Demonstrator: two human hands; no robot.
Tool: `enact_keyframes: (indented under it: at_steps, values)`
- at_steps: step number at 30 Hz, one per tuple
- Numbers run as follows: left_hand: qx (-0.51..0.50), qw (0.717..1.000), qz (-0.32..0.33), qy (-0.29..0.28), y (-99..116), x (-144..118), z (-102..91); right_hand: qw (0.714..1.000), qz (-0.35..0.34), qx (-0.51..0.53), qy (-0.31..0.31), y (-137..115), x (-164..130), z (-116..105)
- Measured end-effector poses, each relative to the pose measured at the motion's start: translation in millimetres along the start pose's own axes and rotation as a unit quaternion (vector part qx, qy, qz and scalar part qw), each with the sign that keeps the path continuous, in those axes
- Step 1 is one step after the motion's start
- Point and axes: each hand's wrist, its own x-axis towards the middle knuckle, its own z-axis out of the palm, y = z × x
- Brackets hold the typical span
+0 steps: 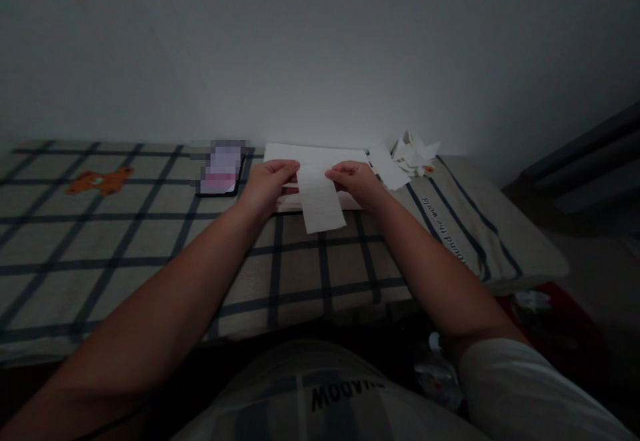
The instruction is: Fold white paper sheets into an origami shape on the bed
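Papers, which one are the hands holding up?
The strip, pinched by the left hand and right hand. The slip and crumpled heap to the right lie unheld.

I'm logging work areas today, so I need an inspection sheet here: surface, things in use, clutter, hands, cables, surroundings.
Surface: checked cloth, lettering at right.
Things in use: paper strip, held above a flat white item.
Clutter: phone and orange item on the left; loose papers on the right.
Hands: left hand and right hand each pinch the strip.
Cables: nothing clearly seen.
Surroundings: pale wall behind; plastic bottle below the cloth's near edge; dim light.
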Motion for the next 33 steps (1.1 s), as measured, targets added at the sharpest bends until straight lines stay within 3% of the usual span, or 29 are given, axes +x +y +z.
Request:
enact_keyframes:
  at_steps: [7,14,21,25,33]
  values:
    - [0.013,0.998,0.017,0.058,-0.1,2.6,0.4,0.999,-0.007,-0.034,-0.013,0.2,0.2,-0.2]
    - [0.04,0.998,0.03,0.042,0.9,-3.1,3.4,0.999,-0.03,-0.04,-0.01,3.7,2.3,-3.9]
    - [0.04,0.995,0.04,0.076,1.9,-1.8,3.2,0.998,-0.047,-0.047,-0.012,4.3,2.8,-2.8]
    - [0.054,0.996,0.047,0.057,2.7,-1.6,0.8,0.998,-0.056,-0.039,0.005,8.0,5.5,-4.6]
    - [0.122,0.991,-0.001,-0.051,-1.4,-3.8,2.0,0.997,-0.046,0.003,0.063,11.8,10.6,-7.0]
